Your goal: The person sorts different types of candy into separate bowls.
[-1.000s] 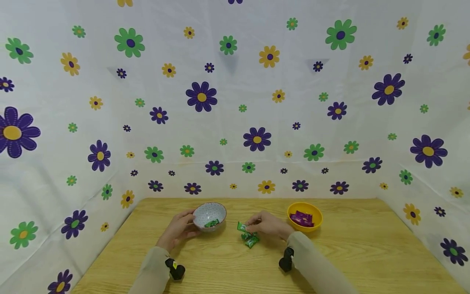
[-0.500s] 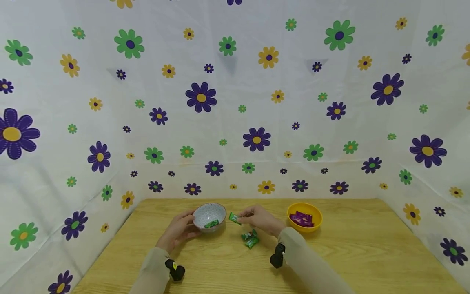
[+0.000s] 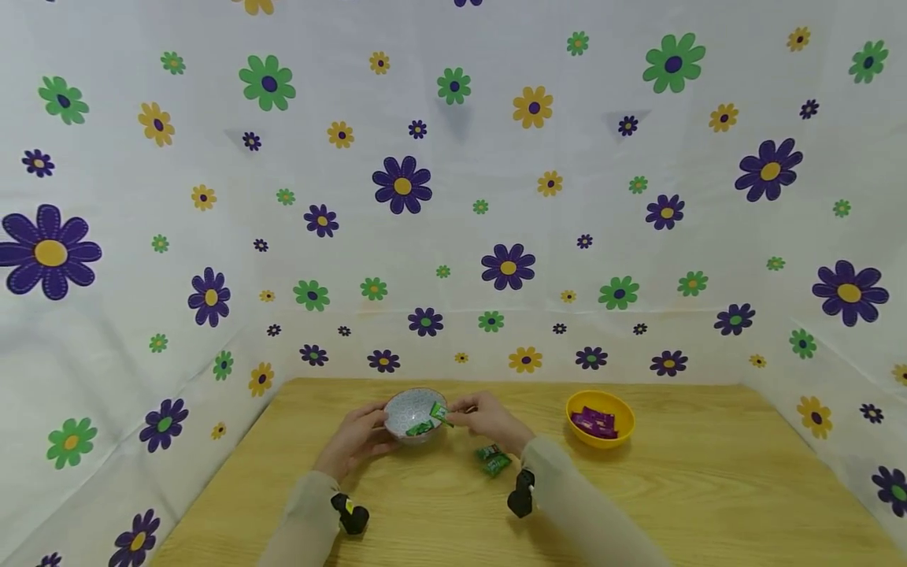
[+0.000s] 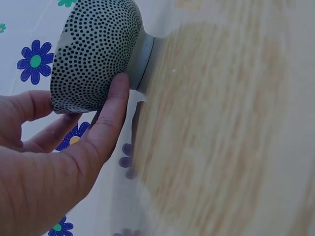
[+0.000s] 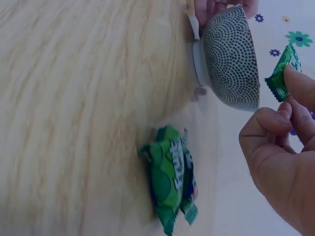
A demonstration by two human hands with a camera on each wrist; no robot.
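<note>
My left hand (image 3: 357, 442) holds a small dotted bowl (image 3: 405, 404) by its left side. In the left wrist view one fingertip presses low on the bowl's outer wall, and other fingers are at its rim. Green wrapped candy (image 3: 420, 429) lies inside the bowl. Between thumb and fingers, my right hand (image 3: 494, 423) pinches another green wrapped candy (image 5: 283, 73), held at the bowl's right rim, above the opening. Two more green candies (image 3: 494, 461) lie side by side on the table, below the right hand.
A yellow bowl (image 3: 623, 421) with several purple wrapped candies (image 3: 594, 423) stands to the right of the right hand. The wooden table (image 3: 425, 520) meets a white flower-patterned cloth (image 3: 340, 260) at the back and sides.
My right hand has lifted one green candy from the small pile and carried it left to the bowl's rim. The left hand keeps its hold on the bowl. The head view has shifted slightly.
</note>
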